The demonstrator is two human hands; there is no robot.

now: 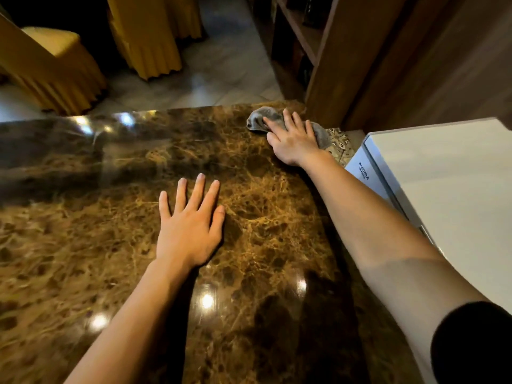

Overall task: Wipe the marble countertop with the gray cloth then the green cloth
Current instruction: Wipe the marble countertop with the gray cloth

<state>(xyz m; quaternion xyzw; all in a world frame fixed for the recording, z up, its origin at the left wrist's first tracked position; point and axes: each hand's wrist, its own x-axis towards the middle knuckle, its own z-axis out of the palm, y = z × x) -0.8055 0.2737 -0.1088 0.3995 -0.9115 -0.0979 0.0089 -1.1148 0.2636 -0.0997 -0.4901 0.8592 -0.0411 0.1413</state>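
surface: brown veined marble, glossy, light glare spots near the front.
gray cloth: bunched at the far right corner of the surface, part hidden under the right hand.
right hand: palm down on the cloth, fingers spread and pressing flat, not curled round it.
left hand: flat on bare marble mid-surface, fingers splayed, nothing held, well apart from the cloth.
right sleeve: dark, pushed up near the elbow.
white appliance: just beside the surface's right edge.
wooden shelf: behind the far right corner.
yellow chair covers: on the floor beyond the far edge.
green cloth: not seen.
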